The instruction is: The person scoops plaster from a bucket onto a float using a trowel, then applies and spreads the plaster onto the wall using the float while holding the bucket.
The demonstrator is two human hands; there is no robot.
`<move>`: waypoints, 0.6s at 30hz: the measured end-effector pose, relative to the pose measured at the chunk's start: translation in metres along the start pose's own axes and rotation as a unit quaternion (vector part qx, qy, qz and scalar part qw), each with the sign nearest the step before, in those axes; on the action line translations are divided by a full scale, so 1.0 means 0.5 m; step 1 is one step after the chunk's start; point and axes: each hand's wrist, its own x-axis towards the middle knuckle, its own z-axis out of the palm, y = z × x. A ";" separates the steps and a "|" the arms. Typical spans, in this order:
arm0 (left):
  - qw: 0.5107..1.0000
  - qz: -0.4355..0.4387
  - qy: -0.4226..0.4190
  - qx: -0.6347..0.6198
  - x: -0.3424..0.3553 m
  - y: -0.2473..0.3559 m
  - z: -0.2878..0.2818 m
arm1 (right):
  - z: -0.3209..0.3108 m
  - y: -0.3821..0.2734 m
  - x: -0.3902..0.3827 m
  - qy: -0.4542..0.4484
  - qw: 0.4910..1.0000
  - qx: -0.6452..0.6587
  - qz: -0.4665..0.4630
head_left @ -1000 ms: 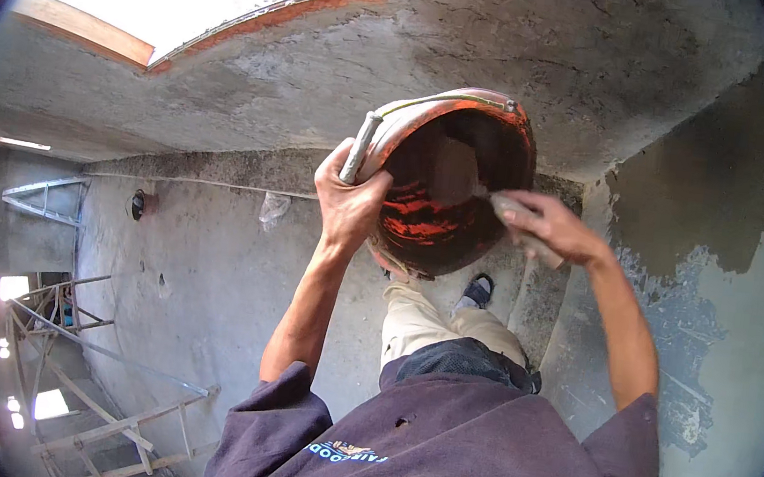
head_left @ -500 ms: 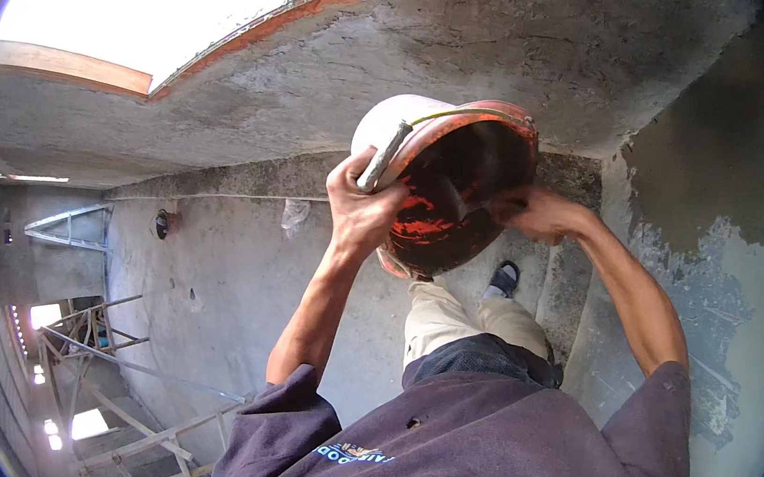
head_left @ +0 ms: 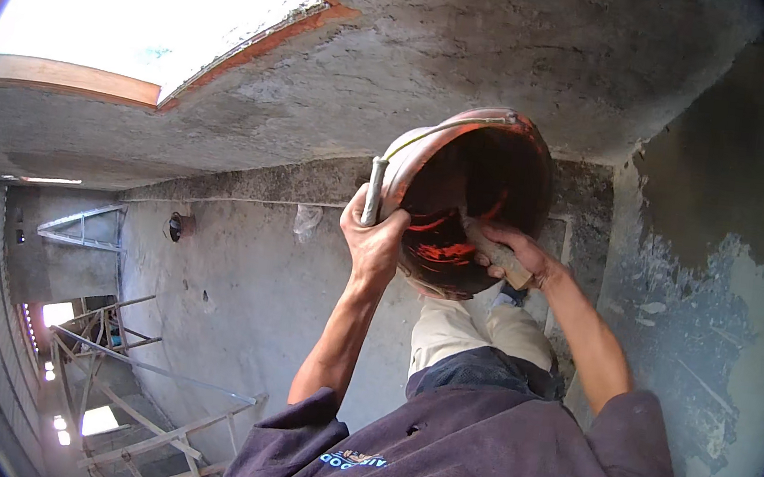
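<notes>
A reddish bucket [head_left: 400, 161] is held up in front of me, tilted so that its mouth faces me. Dark residue coats its inner wall, with streaks of bright orange-red showing through. My left hand [head_left: 375, 242] is closed on the left side of the rim, next to the pale grip [head_left: 374, 191] of the wire handle. At the lower right of the mouth, my right hand [head_left: 522, 252] wraps round a tool with a thick wooden handle [head_left: 504, 257]. The tool's far end reaches into the bucket, where its shape is hard to make out.
Ahead stands a rough plastered wall with an orange-framed window opening [head_left: 70, 79]. The right wall carries a dark damp patch [head_left: 719, 173]. Wooden scaffolding [head_left: 156, 439] stands at the lower left, a metal frame [head_left: 82, 225] beyond it. A clear plastic bag [head_left: 307, 221] lies on the floor.
My right hand has come back toward the mouth's lower edge, bringing the wooden handle into sight. The bucket has shifted slightly right and its mouth has turned a little.
</notes>
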 end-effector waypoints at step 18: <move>0.994 -0.090 0.044 0.032 0.119 -0.292 0.034 | -0.130 0.016 -0.193 0.174 0.962 -0.128 -0.167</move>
